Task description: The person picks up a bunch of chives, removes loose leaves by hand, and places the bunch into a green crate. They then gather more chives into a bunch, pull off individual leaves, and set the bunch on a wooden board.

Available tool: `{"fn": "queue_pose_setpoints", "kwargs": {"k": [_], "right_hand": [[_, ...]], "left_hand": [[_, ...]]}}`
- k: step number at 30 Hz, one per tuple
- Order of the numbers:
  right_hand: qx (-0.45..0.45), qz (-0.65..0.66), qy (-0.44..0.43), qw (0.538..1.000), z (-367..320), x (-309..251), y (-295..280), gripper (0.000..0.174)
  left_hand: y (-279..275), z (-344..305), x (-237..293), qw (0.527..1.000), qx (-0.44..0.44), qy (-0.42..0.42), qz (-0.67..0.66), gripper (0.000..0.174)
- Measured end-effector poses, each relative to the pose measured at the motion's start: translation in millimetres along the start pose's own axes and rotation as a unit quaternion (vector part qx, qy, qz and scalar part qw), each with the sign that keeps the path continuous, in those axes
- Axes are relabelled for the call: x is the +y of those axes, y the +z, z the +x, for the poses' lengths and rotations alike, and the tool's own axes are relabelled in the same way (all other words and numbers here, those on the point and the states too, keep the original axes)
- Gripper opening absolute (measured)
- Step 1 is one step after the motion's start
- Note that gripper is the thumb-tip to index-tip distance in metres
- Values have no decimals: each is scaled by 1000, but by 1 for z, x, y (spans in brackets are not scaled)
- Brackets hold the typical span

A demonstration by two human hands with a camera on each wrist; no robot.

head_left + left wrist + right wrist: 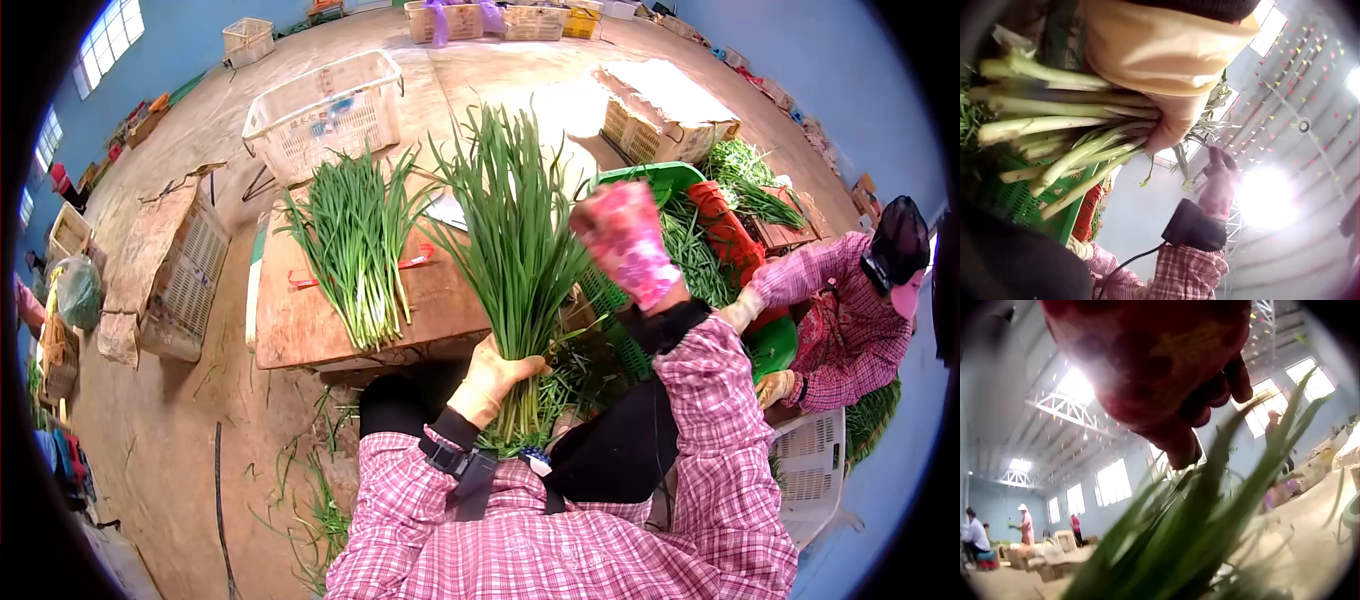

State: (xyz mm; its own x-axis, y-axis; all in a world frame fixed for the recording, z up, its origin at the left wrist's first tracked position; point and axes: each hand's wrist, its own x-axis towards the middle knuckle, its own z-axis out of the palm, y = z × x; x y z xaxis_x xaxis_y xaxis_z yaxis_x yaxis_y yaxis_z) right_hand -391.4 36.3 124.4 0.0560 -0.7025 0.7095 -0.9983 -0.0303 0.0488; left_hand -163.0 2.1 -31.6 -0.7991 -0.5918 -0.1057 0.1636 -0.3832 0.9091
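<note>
My left hand (487, 382), in a cream glove, grips an upright bunch of garlic chives (513, 240) low on its stalks. In the left wrist view, the pale stalk ends (1066, 122) fan out past the thumb side of the glove. Raised on the right, at the leaf tips, is my right hand (628, 243) in a pink flowered glove. Its fingers (1182, 447) are bent, right above the green leaves (1191, 531) in the right wrist view; I cannot tell if they pinch a leaf. Another bunch of garlic chives (358, 250) lies on the wooden board (285, 320) across a red tie (415, 258).
A white crate (325, 115) stands behind the board. To the right are a green crate (650, 175) of greens and a red crate (725, 225). Another person (840, 310) in checked sleeves sits there. A cardboard-topped crate (180, 270) is on the left; cut leaves litter the floor.
</note>
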Motion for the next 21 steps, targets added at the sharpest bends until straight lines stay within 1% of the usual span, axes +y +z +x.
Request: {"fn": "queue_pose_setpoints", "kwargs": {"k": [1,2,3,4,5,6,7,8,9,10,12,13,15,16,19,20,21], "right_hand": [[76,24,13,997,1,3,-9,9],[131,-21,59,989,6,-3,-31,7],[104,222,299,922,6,-16,-60,3],[119,385,369,838,7,-30,-99,9],[168,470,338,798,-11,-25,-108,15],[73,390,308,865,-27,-31,-102,17],[-25,301,270,914,-49,-35,-86,20],[-124,207,226,944,-71,-36,-68,24],[-217,108,177,954,-85,-34,-54,27],[-148,122,175,966,-87,-35,-40,27],[-10,148,165,975,-71,-42,-11,28],[-23,100,135,986,-62,-47,-8,25],[-47,0,68,997,-39,-47,-3,20],[-74,18,7,997,-39,-34,8,11],[-3,29,82,996,-31,-18,-3,8],[88,-75,61,991,-28,-19,-27,6],[110,-83,143,980,-36,-11,-36,3]], "left_hand": [[-2,0,-1,1000,1,-3,1,36],[-5,-1,-2,1000,-11,-4,-12,38],[-7,-1,-4,1000,-8,-6,-20,38],[-9,0,-6,1000,-5,-8,-26,38],[-10,0,-6,999,-3,-10,-32,38],[-10,1,-5,999,-3,0,-44,37],[-10,2,-4,999,0,-4,-38,37],[-9,2,-3,999,2,-7,-32,37],[-9,3,-2,1000,3,-9,-24,37],[-10,4,-4,1000,3,-5,0,38],[-6,4,-3,1000,-1,17,4,38],[-4,1,-4,1000,0,26,5,38],[-3,0,-3,997,0,32,70,38],[-4,-1,-3,994,1,36,102,38],[-7,-1,-9,997,-10,41,66,38],[-4,-7,0,1000,-3,10,30,39],[-9,-5,-5,999,0,12,45,40]]}}
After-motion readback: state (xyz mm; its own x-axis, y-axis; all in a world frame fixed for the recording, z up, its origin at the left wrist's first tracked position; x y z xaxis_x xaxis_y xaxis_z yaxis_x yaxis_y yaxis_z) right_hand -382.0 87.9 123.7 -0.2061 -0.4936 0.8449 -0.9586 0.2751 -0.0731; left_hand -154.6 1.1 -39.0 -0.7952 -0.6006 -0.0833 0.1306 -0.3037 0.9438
